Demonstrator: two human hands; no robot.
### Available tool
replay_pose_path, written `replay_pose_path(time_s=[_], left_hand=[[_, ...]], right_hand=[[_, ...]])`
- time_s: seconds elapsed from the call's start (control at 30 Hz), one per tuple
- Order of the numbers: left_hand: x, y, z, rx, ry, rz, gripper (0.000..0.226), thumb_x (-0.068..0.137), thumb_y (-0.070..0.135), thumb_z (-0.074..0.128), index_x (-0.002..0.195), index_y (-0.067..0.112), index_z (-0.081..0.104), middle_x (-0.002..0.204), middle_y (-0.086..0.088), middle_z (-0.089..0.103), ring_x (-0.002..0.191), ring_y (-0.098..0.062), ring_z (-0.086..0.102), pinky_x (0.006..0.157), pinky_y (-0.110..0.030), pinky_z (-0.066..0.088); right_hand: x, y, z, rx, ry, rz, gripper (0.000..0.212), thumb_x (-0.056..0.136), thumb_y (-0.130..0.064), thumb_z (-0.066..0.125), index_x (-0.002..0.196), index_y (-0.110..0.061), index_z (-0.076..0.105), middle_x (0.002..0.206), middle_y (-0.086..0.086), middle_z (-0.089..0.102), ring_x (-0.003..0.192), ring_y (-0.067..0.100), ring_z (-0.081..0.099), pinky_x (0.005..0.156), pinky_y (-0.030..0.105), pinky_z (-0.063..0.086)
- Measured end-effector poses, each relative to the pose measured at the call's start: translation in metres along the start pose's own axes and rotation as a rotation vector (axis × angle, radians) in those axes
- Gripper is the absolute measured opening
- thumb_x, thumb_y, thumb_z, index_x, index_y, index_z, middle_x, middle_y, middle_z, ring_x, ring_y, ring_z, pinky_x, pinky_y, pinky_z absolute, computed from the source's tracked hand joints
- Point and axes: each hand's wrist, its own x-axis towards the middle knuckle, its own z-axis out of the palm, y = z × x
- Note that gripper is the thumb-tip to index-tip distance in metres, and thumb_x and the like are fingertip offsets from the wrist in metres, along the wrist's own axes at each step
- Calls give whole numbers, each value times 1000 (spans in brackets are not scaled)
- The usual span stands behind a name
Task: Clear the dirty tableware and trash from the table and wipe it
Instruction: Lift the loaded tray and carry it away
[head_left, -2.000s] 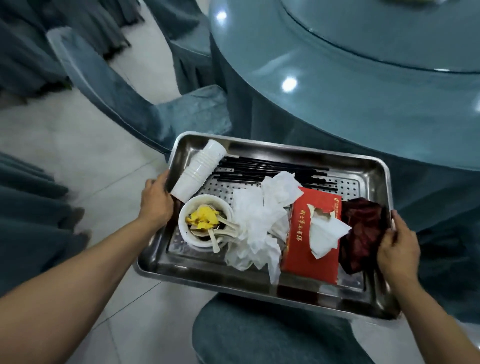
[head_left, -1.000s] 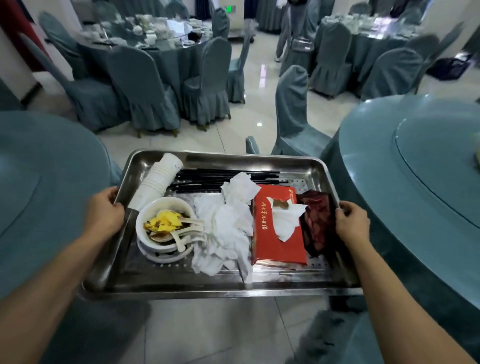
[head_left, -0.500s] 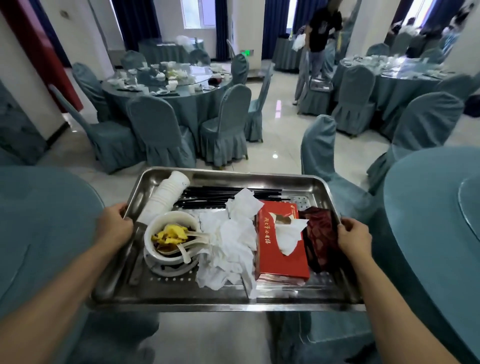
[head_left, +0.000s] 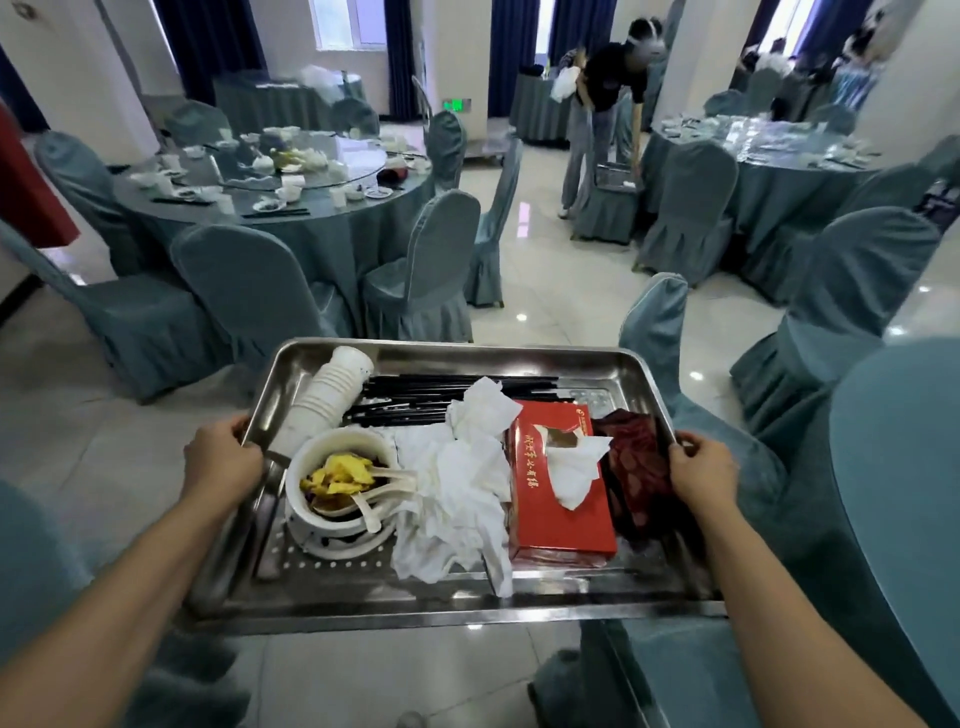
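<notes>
Dirty tableware and trash fill a steel tray (head_left: 597, 364) held level in the air between both outstretched forearms. Left hand (head_left: 223, 462) grips the tray's left edge, fingers curled over the rim; right hand (head_left: 704, 473) grips the right edge, thumb on top pinching the rim. A stack of white cups (head_left: 327, 400) lies at the far left corner, black chopsticks (head_left: 415, 392) along the far edge, a bowl (head_left: 337, 478) with spoons at the left, crumpled napkins (head_left: 457, 483) mid-tray, a red tissue box (head_left: 556, 519) and dark red cloth (head_left: 634, 467) toward the right edge.
</notes>
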Motion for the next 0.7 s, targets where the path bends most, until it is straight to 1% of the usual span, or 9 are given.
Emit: replay_pose_path(time_s=[0.13, 0.2, 0.27, 0.3, 0.43, 0.5, 0.57, 0.63, 0.7], left_hand=[[103, 31, 42, -28, -86, 36, 42, 81, -7, 57, 116, 12, 73, 105, -17, 75, 100, -39, 66, 86, -41, 49], [159, 39, 68, -44, -147, 56, 41, 77, 5, 58, 112, 20, 74, 101, -9, 77, 95, -33, 69, 85, -43, 56], [214, 52, 102, -57, -167, 101, 41, 70, 16, 54, 105, 26, 73, 92, -2, 77, 90, -30, 71, 81, -47, 59], [234, 68, 116, -49, -170, 110, 41, 70, 15, 53, 104, 26, 73, 90, -2, 77, 89, -31, 71, 79, -46, 59], [296, 153, 167, -9, -134, 165, 41, 79, -3, 51, 104, 20, 75, 94, -9, 75, 90, -34, 66, 77, -40, 53], [333, 184, 201, -11, -139, 167, 40, 80, -4, 49, 102, 19, 74, 93, -8, 74, 89, -30, 64, 75, -37, 49], [367, 215, 232, 0, -130, 160, 42, 81, -6, 49, 105, 19, 74, 97, -7, 74, 90, -27, 61, 78, -35, 46], [404, 246, 261, -7, -132, 158, 42, 82, -6, 50, 107, 18, 75, 99, -8, 75, 89, -26, 61, 79, -34, 46], [441, 277, 286, -4, -122, 173, 41, 81, 0, 51, 108, 20, 74, 101, -8, 76, 90, -28, 63, 79, -37, 49]], right_hand=[[69, -35, 37, 29, 25, 49, 29, 95, -12, 60, 120, -4, 70, 114, 20, 71, 107, 36, 66, 95, 42, 49], [104, -48, 50, 43, 62, 83, 26, 93, -9, 61, 116, -4, 72, 108, 19, 73, 101, 36, 67, 90, 41, 50], [135, -62, 60, 54, 106, 101, 25, 92, -7, 61, 114, -4, 73, 105, 22, 73, 97, 37, 68, 86, 40, 50], [153, -70, 64, 55, 122, 112, 26, 92, -6, 60, 115, -3, 72, 105, 23, 72, 98, 37, 68, 86, 39, 50], [247, -96, 83, 71, 176, 124, 25, 92, -4, 61, 115, -1, 71, 102, 25, 72, 98, 39, 67, 85, 38, 47], [304, -105, 94, 55, 188, 119, 25, 92, -8, 63, 115, -4, 72, 103, 24, 72, 99, 39, 67, 88, 40, 48], [363, -113, 103, 45, 197, 121, 26, 92, -12, 64, 116, -8, 73, 105, 23, 73, 100, 41, 67, 93, 44, 50], [421, -126, 111, 43, 190, 122, 27, 91, -14, 65, 116, -10, 73, 106, 24, 72, 100, 41, 66, 93, 47, 51], [474, -142, 118, 52, 186, 124, 27, 91, -13, 65, 117, -8, 72, 107, 26, 72, 101, 42, 66, 94, 48, 51]])
